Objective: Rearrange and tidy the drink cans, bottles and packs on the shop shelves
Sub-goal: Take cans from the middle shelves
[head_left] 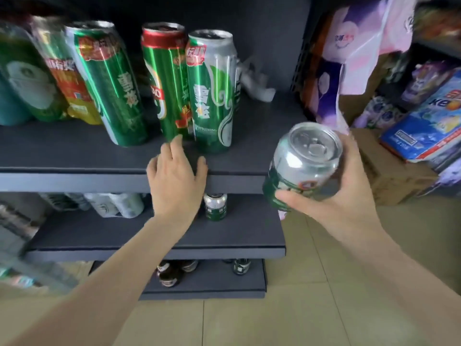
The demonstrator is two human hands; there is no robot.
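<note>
Gripping a short silver-and-green can (303,166), my right hand (346,193) has thumb and fingers curled round its body, holding it tilted in the air to the right of the shelves, top facing me. My left hand (175,181) lies with fingers straight and relaxed on the front edge of the top shelf (74,156), holding nothing, its fingertips near the base of the red-topped tall can (167,81). I count three tall green cans up front there: that one, a tall can (109,83) to its left, and a silver-topped tall can (213,93) to its right; farther left stand blurred packs I cannot count. One small can (215,207) stands on the middle shelf (159,249), and several dark bottles (172,273) sit on the bottom shelf.
</note>
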